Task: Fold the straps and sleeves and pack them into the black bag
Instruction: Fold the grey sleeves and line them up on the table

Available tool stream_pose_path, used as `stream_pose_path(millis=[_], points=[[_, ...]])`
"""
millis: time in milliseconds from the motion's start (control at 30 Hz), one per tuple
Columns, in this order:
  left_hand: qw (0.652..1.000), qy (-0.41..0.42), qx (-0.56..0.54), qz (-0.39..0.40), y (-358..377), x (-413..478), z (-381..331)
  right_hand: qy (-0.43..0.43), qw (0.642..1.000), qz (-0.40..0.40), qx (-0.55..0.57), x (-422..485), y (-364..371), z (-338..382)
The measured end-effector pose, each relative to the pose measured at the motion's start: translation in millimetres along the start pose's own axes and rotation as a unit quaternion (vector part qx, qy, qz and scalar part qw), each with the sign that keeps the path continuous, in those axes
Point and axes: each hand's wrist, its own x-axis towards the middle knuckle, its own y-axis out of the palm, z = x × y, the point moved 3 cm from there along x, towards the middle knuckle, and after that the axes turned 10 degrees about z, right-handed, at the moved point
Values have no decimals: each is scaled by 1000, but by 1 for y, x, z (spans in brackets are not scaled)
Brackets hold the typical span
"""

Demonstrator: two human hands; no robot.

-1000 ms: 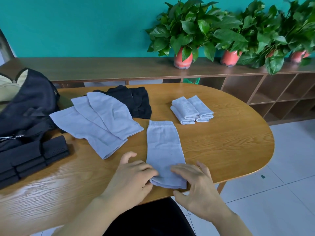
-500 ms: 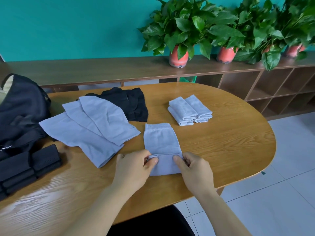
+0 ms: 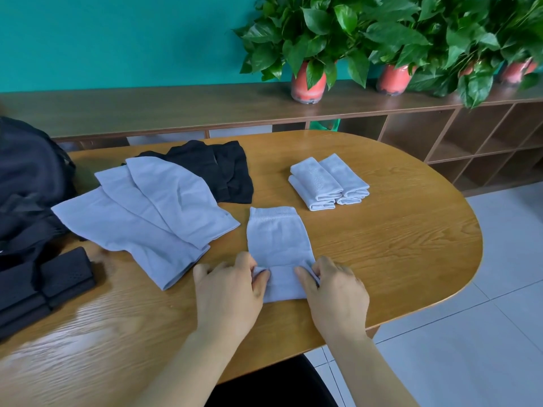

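A pale grey sleeve [image 3: 277,245] is shown laid flat near the front edge of a wooden desk [image 3: 396,245], its ribbed cuff pointed away and its near end doubled over onto itself. The doubled end is pinched at its left edge by the left hand [image 3: 229,292] and at its right edge by the right hand [image 3: 335,292]. Each thumb is laid on top of the cloth and the other fingers are curled at the side.

Just to the left, three flat sleeves [image 3: 147,212] of the same grey are fanned out in overlapping layers, the nearest touching the left hand's knuckles. Behind them a heap of black cloth [image 3: 217,168] is partly covered by the topmost. A small stack of folded sleeves [image 3: 329,179] is set apart towards the back right of the desk.

The black bag [image 3: 29,177] is seen at the far left, cut off by the frame, with folded black straps [image 3: 44,286] stacked in front of it.

Beyond the desk, potted plants [image 3: 308,83] in red pots are lined up on a long wooden shelf [image 3: 176,107] against a teal wall [image 3: 117,39].
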Motion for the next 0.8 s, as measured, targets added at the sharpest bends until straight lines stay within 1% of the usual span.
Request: stream_pose_path(millis=[67,133,167,233,267,300,333,367,433,467,533,600,700,800], points=[[1000,6,-12,-8,2,-3,3,16,1000,9,-2,0,2,-4],[999,15,-36,-8,4,-5,9,58,997,56,10,1,2,-9],[998,18,-52,-16,4,-7,11,81,992,82,42,2,-1,-12],[996,23,-70,-45,-2,-12,12,96,982,83,142,2,-7,-18],[995,33,-66,-63,-6,-15,10,81,982,64,160,0,-13,-17],[994,47,-57,-80,-10,-20,5,33,990,29,133,-3,-19,-12],[992,67,-50,-90,-14,-25,-1,-32,995,8,92,-7,-22,-6],[991,91,-44,-91,-15,-31,-8,-105,993,4,54,-13,-18,0],[988,139,-24,-59,-10,-41,-20,-225,973,47,-14,-26,-4,9],[988,152,-6,-32,-4,-44,-21,-258,962,76,-42,-30,3,9],[986,159,40,19,9,-49,-16,-280,947,128,-93,-35,13,1],[983,162,76,50,18,-53,-8,-277,940,151,-132,-34,15,-10],[978,173,100,63,17,-58,0,-257,940,155,-163,-31,9,-22],[977,170,117,49,8,-57,1,-249,944,147,-161,-31,5,-25]])
